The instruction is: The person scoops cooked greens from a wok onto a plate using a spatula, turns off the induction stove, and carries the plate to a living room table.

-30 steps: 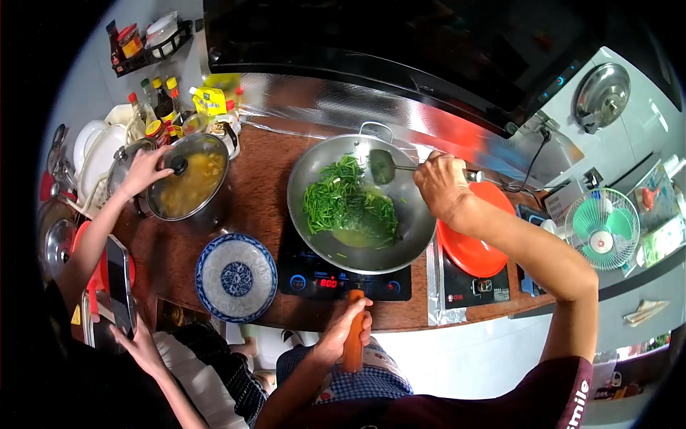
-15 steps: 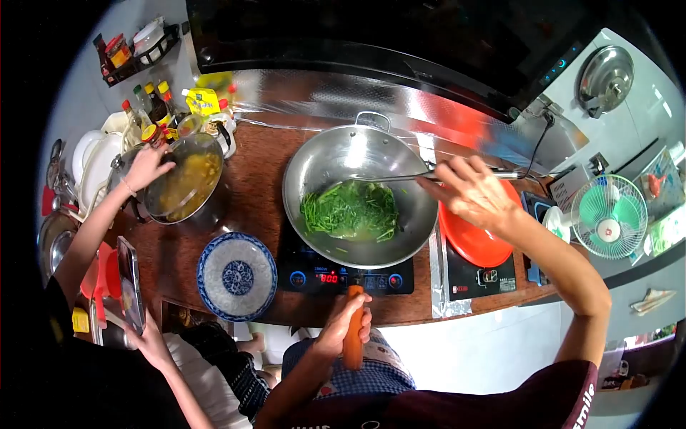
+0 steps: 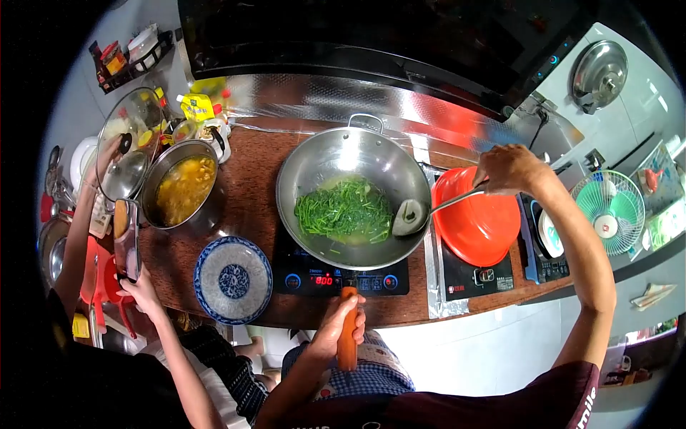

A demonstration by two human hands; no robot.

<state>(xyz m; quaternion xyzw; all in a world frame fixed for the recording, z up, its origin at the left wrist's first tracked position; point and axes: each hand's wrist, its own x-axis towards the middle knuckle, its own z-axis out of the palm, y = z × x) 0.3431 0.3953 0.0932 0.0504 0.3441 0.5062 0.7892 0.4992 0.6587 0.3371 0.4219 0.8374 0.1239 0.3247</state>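
Note:
My left hand (image 3: 330, 330) is wrapped round the orange wooden handle (image 3: 348, 347) of a steel wok (image 3: 304, 164). Chopped leafy greens (image 3: 343, 209) sit in some liquid at the bottom of the wok. My right hand (image 3: 516, 171) grips the long metal handle of a wok spatula (image 3: 409, 219). Its broad head rests low against the wok's right inner wall, just beside the greens. Beneath the wok, an induction cooker (image 3: 304, 280) shows lit red digits.
At left, another person's hand (image 3: 107, 161) holds up a glass lid (image 3: 118, 114) beside a soup pot (image 3: 146, 196); their other hand (image 3: 146, 289) holds a phone (image 3: 127, 247). A blue-rimmed plate (image 3: 213, 277) lies nearby. A red basin (image 3: 479, 222) and a fan (image 3: 606, 214) stand at right.
My right hand has risen and moved right, bringing the spatula head to the wok's right wall. The other person's lid has come up off the soup pot. My left hand keeps its grip.

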